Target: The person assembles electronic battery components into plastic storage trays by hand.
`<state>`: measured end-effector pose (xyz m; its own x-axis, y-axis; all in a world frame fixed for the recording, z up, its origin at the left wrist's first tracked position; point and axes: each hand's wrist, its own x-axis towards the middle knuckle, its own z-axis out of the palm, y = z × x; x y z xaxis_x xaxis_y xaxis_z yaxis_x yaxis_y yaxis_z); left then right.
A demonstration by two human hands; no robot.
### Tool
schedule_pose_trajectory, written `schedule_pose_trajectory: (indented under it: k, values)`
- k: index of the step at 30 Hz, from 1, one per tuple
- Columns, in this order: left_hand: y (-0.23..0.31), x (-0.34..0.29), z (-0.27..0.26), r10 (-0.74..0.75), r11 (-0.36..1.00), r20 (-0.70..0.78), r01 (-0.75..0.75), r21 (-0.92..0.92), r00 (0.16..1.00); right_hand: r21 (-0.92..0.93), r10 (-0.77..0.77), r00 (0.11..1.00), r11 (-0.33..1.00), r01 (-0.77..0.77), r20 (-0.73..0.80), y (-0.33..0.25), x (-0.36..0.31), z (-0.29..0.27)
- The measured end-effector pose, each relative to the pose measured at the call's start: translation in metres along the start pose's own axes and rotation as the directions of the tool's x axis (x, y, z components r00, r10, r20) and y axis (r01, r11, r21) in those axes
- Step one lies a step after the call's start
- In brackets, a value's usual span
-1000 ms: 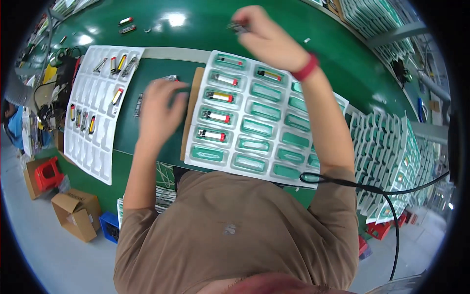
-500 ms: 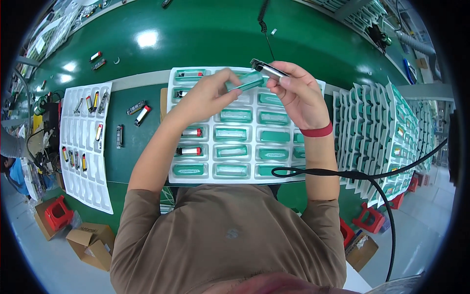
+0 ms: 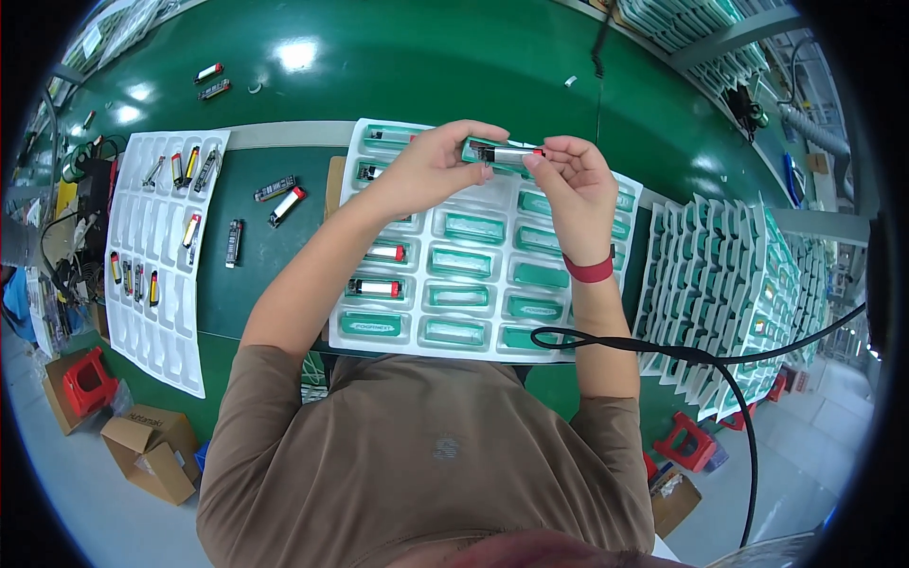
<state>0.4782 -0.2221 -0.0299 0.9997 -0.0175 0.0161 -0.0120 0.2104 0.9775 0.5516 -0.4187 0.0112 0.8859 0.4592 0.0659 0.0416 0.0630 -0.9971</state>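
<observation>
A translucent green plastic case (image 3: 471,149) is pinched by its left end in my left hand (image 3: 417,180), above the far part of a white compartment tray (image 3: 418,312). My right hand (image 3: 579,194) grips the right side of a slim battery assembly (image 3: 511,154), a silver cylinder with a red right end, lying lengthwise at the case's open top. Whether it is fully seated I cannot tell. Below, the tray holds rows of green cases (image 3: 456,296); some in the left column contain battery assemblies (image 3: 377,289). My wrists hang over the tray.
Loose battery assemblies (image 3: 288,206) lie on the green table left of the tray. Another white tray (image 3: 142,222) beyond them holds several more. Stacked filled trays (image 3: 701,293) stand at the right. A black cable (image 3: 663,334) crosses near my right forearm. Boxes (image 3: 151,454) and red stools sit on the floor.
My hands have come together: the battery assembly has moved down from above right onto the green case. The case now lies nearly level, and the whole view has shifted slightly.
</observation>
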Motion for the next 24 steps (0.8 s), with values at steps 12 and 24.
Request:
schedule_pose_trajectory:
  k: [12,24]
  values:
    - [0.008,-0.001,0.001,-0.133,0.990,-0.001,0.133,-0.040,0.991,-0.079,-0.058,0.992,0.996,0.049,-0.111,0.020,0.001,0.009]
    - [-0.005,-0.001,0.006,0.033,0.999,-0.068,-0.031,0.027,0.997,-0.243,-0.029,0.974,0.966,0.084,0.224,0.016,0.019,-0.016]
